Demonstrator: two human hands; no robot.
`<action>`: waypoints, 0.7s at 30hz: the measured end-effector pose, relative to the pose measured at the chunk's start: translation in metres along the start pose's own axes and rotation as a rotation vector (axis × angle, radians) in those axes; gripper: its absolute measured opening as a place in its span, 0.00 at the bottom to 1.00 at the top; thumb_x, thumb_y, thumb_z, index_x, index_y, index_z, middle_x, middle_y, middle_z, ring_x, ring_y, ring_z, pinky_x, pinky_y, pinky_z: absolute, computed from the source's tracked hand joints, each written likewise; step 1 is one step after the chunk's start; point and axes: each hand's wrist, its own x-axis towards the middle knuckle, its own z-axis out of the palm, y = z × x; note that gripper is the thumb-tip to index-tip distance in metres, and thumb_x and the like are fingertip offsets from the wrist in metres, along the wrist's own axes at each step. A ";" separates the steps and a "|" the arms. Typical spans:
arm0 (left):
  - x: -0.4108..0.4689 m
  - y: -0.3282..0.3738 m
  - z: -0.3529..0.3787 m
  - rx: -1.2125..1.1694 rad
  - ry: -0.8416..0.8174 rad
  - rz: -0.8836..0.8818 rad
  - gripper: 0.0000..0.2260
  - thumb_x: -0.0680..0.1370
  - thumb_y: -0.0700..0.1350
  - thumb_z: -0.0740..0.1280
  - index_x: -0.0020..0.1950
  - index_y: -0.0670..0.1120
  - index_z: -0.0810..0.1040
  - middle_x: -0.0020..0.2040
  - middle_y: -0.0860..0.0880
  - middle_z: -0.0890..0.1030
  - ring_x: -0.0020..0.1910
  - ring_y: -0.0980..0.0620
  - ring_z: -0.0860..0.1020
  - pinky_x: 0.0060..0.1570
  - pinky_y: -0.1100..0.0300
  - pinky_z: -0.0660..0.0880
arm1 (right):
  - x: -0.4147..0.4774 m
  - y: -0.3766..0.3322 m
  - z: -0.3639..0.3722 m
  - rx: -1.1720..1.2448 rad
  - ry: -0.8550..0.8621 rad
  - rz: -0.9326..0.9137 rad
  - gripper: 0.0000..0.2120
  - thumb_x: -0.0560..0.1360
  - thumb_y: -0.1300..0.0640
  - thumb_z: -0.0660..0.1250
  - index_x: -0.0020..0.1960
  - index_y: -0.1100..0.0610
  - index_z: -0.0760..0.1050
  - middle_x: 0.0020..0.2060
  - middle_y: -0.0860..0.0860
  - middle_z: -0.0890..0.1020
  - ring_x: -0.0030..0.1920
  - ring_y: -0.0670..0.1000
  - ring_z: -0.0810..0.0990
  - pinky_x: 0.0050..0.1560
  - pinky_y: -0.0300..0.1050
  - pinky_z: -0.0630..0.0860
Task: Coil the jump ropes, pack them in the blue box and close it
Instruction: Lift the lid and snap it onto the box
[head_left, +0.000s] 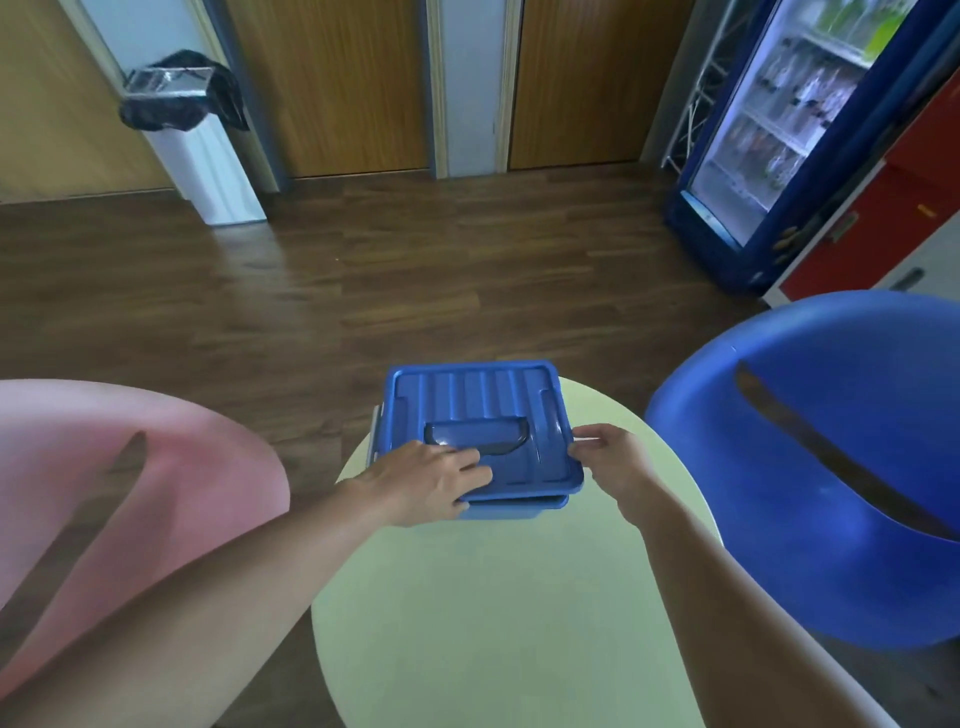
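The blue box (511, 509) sits at the far edge of a round pale table (493, 613), with its ribbed blue lid (483, 400) lying on top. My left hand (431, 480) rests flat on the lid's near left part, fingers straight, just below the dark recessed handle (478, 439). At the box's right side, my right hand (608, 457) pinches a white clasp (584, 440) with curled fingers. A grey clasp (375, 431) shows on the left side. No jump ropes are in view; the box's inside is hidden by the lid.
A pink chair (130, 493) stands left of the table and a blue chair (831, 467) right of it. Beyond lie a wooden floor, a white bin with a black bag (197, 135) at the back left, and a drinks fridge (769, 140) at the back right.
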 end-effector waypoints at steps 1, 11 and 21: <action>0.000 0.001 0.001 -0.021 -0.064 -0.009 0.11 0.82 0.51 0.60 0.62 0.48 0.69 0.54 0.49 0.73 0.54 0.46 0.77 0.38 0.52 0.70 | 0.000 0.002 0.002 -0.030 0.009 0.007 0.09 0.77 0.59 0.68 0.56 0.54 0.79 0.46 0.48 0.83 0.42 0.49 0.78 0.38 0.41 0.72; -0.008 -0.021 0.004 -0.385 -0.038 -0.156 0.09 0.80 0.55 0.66 0.51 0.49 0.75 0.48 0.54 0.75 0.48 0.51 0.75 0.47 0.55 0.71 | 0.004 0.006 0.015 -0.223 0.062 0.032 0.14 0.79 0.45 0.65 0.46 0.56 0.80 0.44 0.54 0.83 0.47 0.58 0.81 0.40 0.45 0.72; -0.021 -0.075 0.026 -1.012 0.147 -1.194 0.30 0.78 0.55 0.69 0.76 0.46 0.63 0.71 0.43 0.70 0.60 0.41 0.77 0.49 0.55 0.73 | 0.024 0.014 0.023 0.185 -0.045 0.228 0.11 0.78 0.49 0.69 0.56 0.55 0.78 0.54 0.52 0.83 0.56 0.54 0.82 0.57 0.54 0.80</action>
